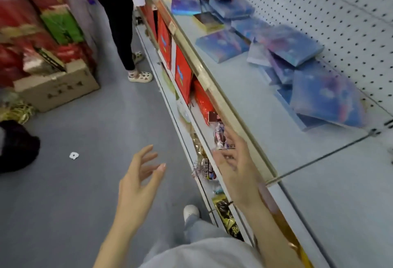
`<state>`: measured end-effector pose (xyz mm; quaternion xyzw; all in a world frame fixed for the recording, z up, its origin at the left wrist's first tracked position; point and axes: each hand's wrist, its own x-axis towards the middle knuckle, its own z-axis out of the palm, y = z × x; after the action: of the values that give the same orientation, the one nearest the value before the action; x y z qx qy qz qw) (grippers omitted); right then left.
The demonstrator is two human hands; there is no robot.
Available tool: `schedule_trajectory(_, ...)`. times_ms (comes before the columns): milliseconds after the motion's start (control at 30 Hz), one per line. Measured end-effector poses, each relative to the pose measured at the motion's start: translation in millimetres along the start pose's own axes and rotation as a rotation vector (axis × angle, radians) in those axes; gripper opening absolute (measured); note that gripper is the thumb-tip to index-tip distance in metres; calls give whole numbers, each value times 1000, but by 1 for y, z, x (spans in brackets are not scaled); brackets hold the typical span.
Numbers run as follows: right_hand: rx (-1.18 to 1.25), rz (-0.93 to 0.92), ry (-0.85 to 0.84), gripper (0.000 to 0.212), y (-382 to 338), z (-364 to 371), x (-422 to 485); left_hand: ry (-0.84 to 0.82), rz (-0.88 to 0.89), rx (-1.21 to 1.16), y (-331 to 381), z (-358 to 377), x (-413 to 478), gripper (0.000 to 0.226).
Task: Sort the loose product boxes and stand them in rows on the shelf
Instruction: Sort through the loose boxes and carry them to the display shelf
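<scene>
Head view looks down along a shelf (pixel 244 89) where the loose product boxes (pixel 293 44) — flat blue and purple ones — lie in untidy heaps toward the back edge against the pegboard wall (pixel 340 8), none standing in a row; a few darker boxes (pixel 209 21) sit at the far end. Both hands are empty: the left hand (pixel 138 184) hovers over the floor (pixel 85 182) with fingers spread, and the right hand (pixel 238 172) hangs just off the shelf's front edge, fingers loosely curled and apart, gripping nothing. The sorting seems not yet begun — this reads as the reach toward a first box. The next move likely calls for lifting the right hand over the front lip to the nearest heap (pixel 327 97), taking the top box by its edges, and standing it upright on bare shelf near the back.
</scene>
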<state>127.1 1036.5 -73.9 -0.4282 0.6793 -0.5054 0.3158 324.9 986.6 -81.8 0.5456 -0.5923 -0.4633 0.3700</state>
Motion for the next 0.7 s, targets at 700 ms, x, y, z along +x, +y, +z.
schedule_trajectory(700,70,85,300,52,-79,167,318,-304,148,240,12,-92,425,39)
